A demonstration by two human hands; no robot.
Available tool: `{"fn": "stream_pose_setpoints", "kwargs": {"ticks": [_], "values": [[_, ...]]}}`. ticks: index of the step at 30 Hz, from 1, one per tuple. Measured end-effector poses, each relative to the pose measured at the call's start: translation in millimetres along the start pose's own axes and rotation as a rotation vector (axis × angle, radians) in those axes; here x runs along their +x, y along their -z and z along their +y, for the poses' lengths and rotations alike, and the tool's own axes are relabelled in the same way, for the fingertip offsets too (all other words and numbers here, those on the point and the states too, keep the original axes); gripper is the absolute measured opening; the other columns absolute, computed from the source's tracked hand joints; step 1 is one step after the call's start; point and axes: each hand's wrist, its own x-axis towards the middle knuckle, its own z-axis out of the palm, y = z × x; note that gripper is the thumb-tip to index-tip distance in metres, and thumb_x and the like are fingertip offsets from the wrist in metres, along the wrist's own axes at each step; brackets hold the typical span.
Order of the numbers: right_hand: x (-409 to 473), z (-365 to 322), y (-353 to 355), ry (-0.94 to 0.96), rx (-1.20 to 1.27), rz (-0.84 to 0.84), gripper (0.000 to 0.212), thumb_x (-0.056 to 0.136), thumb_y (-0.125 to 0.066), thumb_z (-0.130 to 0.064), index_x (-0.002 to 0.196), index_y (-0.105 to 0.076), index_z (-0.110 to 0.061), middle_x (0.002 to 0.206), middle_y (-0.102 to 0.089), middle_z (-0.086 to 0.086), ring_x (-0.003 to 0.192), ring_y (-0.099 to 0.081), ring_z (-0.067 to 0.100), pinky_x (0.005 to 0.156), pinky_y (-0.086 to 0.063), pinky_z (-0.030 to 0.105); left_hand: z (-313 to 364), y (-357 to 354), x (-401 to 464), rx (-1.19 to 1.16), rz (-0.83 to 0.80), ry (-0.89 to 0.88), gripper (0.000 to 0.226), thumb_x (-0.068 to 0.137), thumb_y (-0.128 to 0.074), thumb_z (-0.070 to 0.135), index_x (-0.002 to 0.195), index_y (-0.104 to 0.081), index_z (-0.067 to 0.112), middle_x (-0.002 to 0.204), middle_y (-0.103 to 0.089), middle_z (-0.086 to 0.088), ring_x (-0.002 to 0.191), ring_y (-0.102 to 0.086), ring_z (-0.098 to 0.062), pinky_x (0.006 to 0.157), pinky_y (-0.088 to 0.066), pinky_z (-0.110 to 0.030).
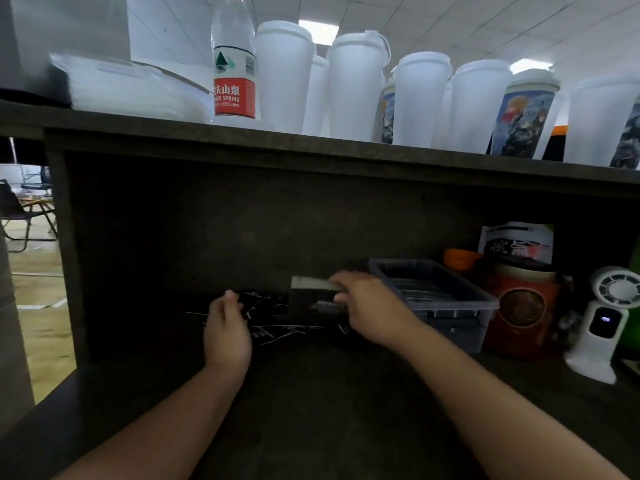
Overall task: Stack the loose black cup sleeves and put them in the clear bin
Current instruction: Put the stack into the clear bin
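Fingers of right hand (370, 306) pinch a flat black cardboard cup sleeve (311, 297), just beside the clear plastic bin (485, 303); left hand (227, 323) hovers loosely curled over loose sleeves (273, 317). Light, flimsy, probably slippery: pinch edges.

Blurred and hidden parts
The right hand (367, 306) is motion-blurred, its fingertips hidden behind the sleeve stack (313, 299); the bin's (485, 303) contents are indistinct.

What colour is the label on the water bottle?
The water bottle has a red and white label, seen in the head view.
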Motion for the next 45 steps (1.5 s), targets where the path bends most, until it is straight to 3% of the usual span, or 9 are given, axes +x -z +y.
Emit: {"fn": "stream_pose_setpoints", "kwargs": {"ticks": [5, 9, 14, 17, 21, 32, 36, 40, 45], "values": [[8, 74, 89, -0.213, -0.079, 0.322, 0.031, 0.095, -0.053, -0.009, 0.126, -0.056, -0.009, 0.117, -0.063, 0.016, 0.109, -0.058, 0.03, 0.084, -0.041, 0.028, -7, -5, 7, 0.016, -0.009, 0.001, 0.046, 0.104, -0.027, 0.046, 0.124, -0.057, 0.017, 0.116, -0.059, -0.002, 0.106, -0.057, -0.025, 0.09, -0.043, -0.038], [12, 130, 104, -0.384, -0.3, 0.056, 0.033, 0.096, -0.052, -0.016, 0.129, -0.053, -0.012, 0.124, -0.06, 0.018, 0.114, -0.055, 0.034, 0.093, -0.044, 0.036, -12, -7, 11, 0.029, -0.025, -0.012, 0.045, 0.104, -0.028, 0.046, 0.122, -0.057, 0.016, 0.113, -0.059, -0.002, 0.102, -0.057, -0.024, 0.087, -0.042, -0.038], [17, 135, 74, -0.343, -0.539, -0.265, 0.025, 0.098, -0.047, -0.027, 0.122, -0.054, -0.029, 0.117, -0.057, 0.004, 0.117, -0.05, 0.026, 0.098, -0.033, 0.041, -12, -7, 10, -0.009, -0.025, 0.01, 0.044, 0.104, -0.029, 0.044, 0.123, -0.057, 0.017, 0.114, -0.057, -0.002, 0.1, -0.055, -0.023, 0.083, -0.039, -0.036], [18, 137, 74, -0.346, -0.423, -0.345, 0.023, 0.099, -0.047, -0.027, 0.119, -0.058, -0.025, 0.102, -0.051, -0.002, 0.1, -0.052, 0.017, 0.083, -0.038, 0.029, -12, -7, 10, -0.01, -0.019, 0.018, 0.043, 0.104, -0.029, 0.045, 0.125, -0.056, 0.019, 0.115, -0.057, 0.0, 0.1, -0.055, -0.021, 0.085, -0.039, -0.036], [16, 140, 72, -0.408, -0.262, -0.553, 0.029, 0.1, -0.046, -0.025, 0.128, -0.056, -0.023, 0.118, -0.051, -0.006, 0.11, -0.049, 0.012, 0.091, -0.038, 0.027, -12, -7, 10, -0.008, -0.035, 0.006, 0.044, 0.104, -0.029, 0.046, 0.127, -0.055, 0.02, 0.119, -0.057, 0.0, 0.104, -0.055, -0.022, 0.089, -0.041, -0.038], [36, 149, 56, -0.39, -0.376, -0.696, 0.02, 0.082, -0.072, -0.034, 0.101, -0.07, -0.036, 0.113, -0.059, -0.014, 0.106, -0.053, 0.009, 0.094, -0.048, 0.028, -12, -6, 9, -0.028, -0.054, 0.015, 0.044, 0.104, -0.029, 0.043, 0.126, -0.057, 0.018, 0.118, -0.057, -0.001, 0.094, -0.054, -0.017, 0.086, -0.039, -0.035], [41, 142, 52, -0.316, -0.538, -0.69, 0.03, 0.081, -0.072, -0.035, 0.11, -0.068, -0.027, 0.119, -0.059, -0.007, 0.102, -0.054, 0.01, 0.087, -0.049, 0.025, -11, -6, 8, -0.034, -0.055, 0.018, 0.043, 0.104, -0.03, 0.044, 0.126, -0.057, 0.018, 0.118, -0.056, -0.001, 0.098, -0.054, -0.019, 0.086, -0.04, -0.034], [37, 140, 56, -0.41, -0.416, -0.557, 0.056, 0.082, -0.073, -0.031, 0.132, -0.049, -0.027, 0.134, -0.046, 0.002, 0.111, -0.05, 0.018, 0.09, -0.047, 0.027, -13, -3, 14, -0.026, 0.0, 0.033, 0.041, 0.103, -0.033, 0.044, 0.126, -0.057, 0.02, 0.12, -0.058, -0.001, 0.109, -0.055, -0.023, 0.1, -0.044, -0.042], [35, 91, 53, -0.251, 0.132, 0.218, 0.024, 0.09, -0.062, -0.019, 0.114, -0.063, -0.023, 0.104, -0.065, -0.004, 0.097, -0.059, 0.011, 0.084, -0.041, 0.021, -12, -4, 19, -0.01, 0.114, 0.033, 0.032, 0.103, -0.039, 0.038, 0.12, -0.059, 0.018, 0.097, -0.057, 0.003, 0.091, -0.055, -0.013, 0.077, -0.039, -0.029]]}}
